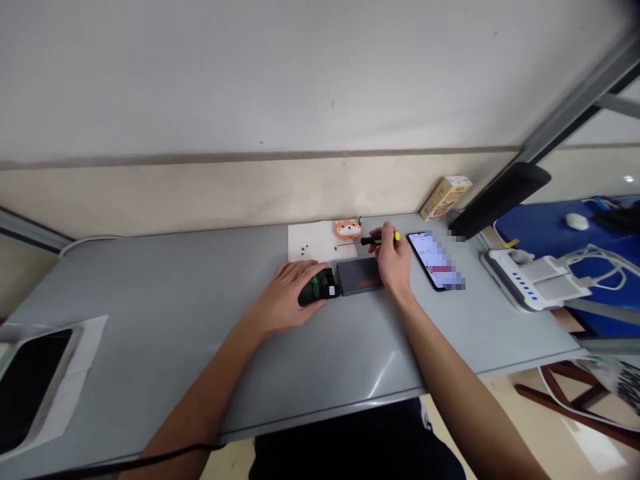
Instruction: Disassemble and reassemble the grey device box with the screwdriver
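Note:
My left hand [293, 293] is wrapped round a small black device with a bare green circuit board [317, 287], which rests on the desk. In my right hand [393, 263] is a screwdriver [370, 240] with a black and yellow handle, its thin shaft pointing left. At its tip, over a white sheet of paper [313, 233], is a small dark speck that looks like a screw [335, 249]. Several more tiny dark pieces lie on the paper's left part. A flat dark grey box [357, 279] with red marking sits between my hands, partly behind my right one.
An orange dog-face case [347, 229] lies at the paper's back edge. To the right are a lit phone [434, 261], a yellow carton [446, 198] and a power strip [525, 280] with plugs and cables. A black tablet-like slab [35, 380] lies at far left; the wall bounds the grey desk [175, 293].

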{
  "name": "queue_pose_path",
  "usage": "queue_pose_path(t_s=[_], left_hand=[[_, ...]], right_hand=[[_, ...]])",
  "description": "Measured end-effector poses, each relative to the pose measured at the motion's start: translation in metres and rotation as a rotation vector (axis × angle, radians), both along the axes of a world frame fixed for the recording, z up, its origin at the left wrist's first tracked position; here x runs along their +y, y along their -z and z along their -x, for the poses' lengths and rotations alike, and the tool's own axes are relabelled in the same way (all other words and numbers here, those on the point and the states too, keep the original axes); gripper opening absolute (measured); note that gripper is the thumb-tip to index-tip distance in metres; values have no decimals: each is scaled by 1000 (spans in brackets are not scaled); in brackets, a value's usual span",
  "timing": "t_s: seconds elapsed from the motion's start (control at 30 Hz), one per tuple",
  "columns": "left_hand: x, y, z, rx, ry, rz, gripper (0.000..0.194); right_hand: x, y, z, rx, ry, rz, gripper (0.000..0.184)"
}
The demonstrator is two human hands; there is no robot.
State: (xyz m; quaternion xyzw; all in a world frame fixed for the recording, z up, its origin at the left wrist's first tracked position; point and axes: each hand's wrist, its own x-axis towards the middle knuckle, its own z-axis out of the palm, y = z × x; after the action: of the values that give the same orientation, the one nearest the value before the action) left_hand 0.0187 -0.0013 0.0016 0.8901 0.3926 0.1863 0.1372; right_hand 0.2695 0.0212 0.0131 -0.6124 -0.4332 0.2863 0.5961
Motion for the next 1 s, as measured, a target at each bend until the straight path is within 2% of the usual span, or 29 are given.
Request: queue_pose_path(t_s=[0.27, 0.47, 0.67, 0.83, 1.0], left_hand=[[-1, 0, 2, -4, 3, -9, 64], [-2, 1, -2, -8, -4, -1, 57], [0, 8, -4, -22, -35, 9, 52], [1, 10, -5, -17, -31, 4, 50], [1, 10, -6, -30, -53, 0, 38]], right_hand=[[1, 2, 1, 4, 3, 24, 58], [-2, -5, 4, 70, -30, -27, 56], [-8, -6, 17, 261, -161, 61, 60], [-8, -4, 19, 268, -137, 90, 59], [-5, -6, 10, 326, -128, 140, 59]])
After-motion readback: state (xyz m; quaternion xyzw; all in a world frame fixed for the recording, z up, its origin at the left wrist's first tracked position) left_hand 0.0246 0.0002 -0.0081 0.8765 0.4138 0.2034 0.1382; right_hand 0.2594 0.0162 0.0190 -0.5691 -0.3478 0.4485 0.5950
